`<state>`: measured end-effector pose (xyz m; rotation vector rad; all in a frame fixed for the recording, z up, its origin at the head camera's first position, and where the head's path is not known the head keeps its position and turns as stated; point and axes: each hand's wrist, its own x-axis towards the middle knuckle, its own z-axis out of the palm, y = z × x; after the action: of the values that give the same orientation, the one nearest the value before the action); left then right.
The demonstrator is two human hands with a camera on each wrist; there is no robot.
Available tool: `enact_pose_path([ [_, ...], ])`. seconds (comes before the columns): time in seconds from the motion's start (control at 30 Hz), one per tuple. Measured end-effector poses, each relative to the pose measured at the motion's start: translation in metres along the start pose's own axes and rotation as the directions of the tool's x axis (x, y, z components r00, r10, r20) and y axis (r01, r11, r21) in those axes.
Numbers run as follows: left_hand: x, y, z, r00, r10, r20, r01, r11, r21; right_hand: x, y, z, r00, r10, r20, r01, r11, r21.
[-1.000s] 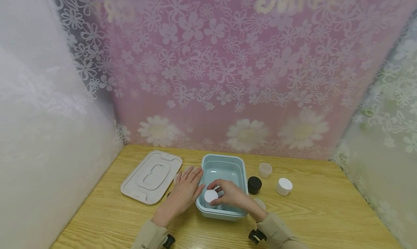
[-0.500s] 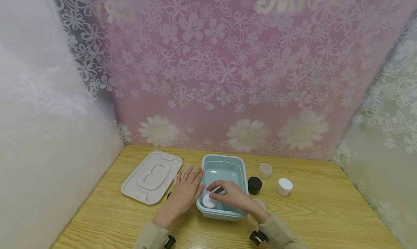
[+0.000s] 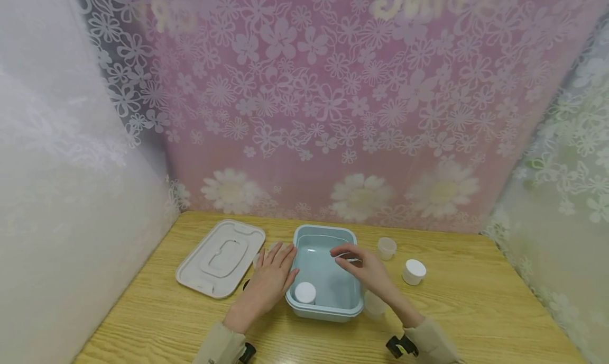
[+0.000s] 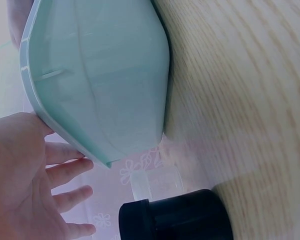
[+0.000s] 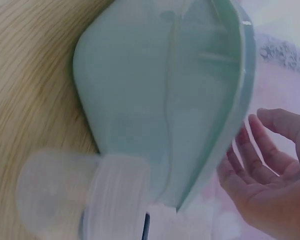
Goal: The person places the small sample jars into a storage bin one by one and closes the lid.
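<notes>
Now, bin: one pale blue bin (image 3: 353, 296) mid-table.
Jars: one white-capped jar (image 3: 305, 292) inside it, three outside.
Lid: one, left.
Hands: left hand (image 3: 270, 279) flat against bin; right hand (image 3: 365, 267) relaxed, empty, above it.
Surface: wooden table (image 3: 476, 311), floral curtains.

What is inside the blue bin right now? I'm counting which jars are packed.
One white-capped jar stands in the near left corner of the bin. The right hand hovers over the right side and covers part of the floor there.

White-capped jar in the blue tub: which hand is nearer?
Left. The left hand rests against the tub wall beside the jar; the right hand hovers farther back.
</notes>
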<state>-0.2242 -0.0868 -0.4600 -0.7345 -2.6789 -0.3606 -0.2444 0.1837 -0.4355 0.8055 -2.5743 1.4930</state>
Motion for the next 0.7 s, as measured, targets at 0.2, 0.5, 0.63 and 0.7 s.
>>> enact_pose_path([
  [0.2,0.000,0.000,-0.001,1.000,0.015,0.002,-0.015,1.000,0.009,-0.012,0.005,-0.015,0.996,-0.035,-0.079,0.040,0.997,0.070],
  [0.5,0.001,0.001,0.000,1.000,0.030,-0.003,-0.030,0.999,0.022,-0.037,0.013,-0.041,0.994,-0.020,-0.111,0.026,0.998,0.050],
  [0.63,0.001,0.001,0.000,0.999,0.041,-0.019,-0.040,0.998,0.037,-0.050,0.020,-0.051,0.996,-0.026,-0.090,0.029,0.999,0.036],
  [0.7,0.001,0.000,0.000,0.999,0.045,-0.029,-0.044,0.998,0.044,-0.056,0.025,-0.054,0.997,-0.025,-0.068,0.028,0.999,0.040],
])
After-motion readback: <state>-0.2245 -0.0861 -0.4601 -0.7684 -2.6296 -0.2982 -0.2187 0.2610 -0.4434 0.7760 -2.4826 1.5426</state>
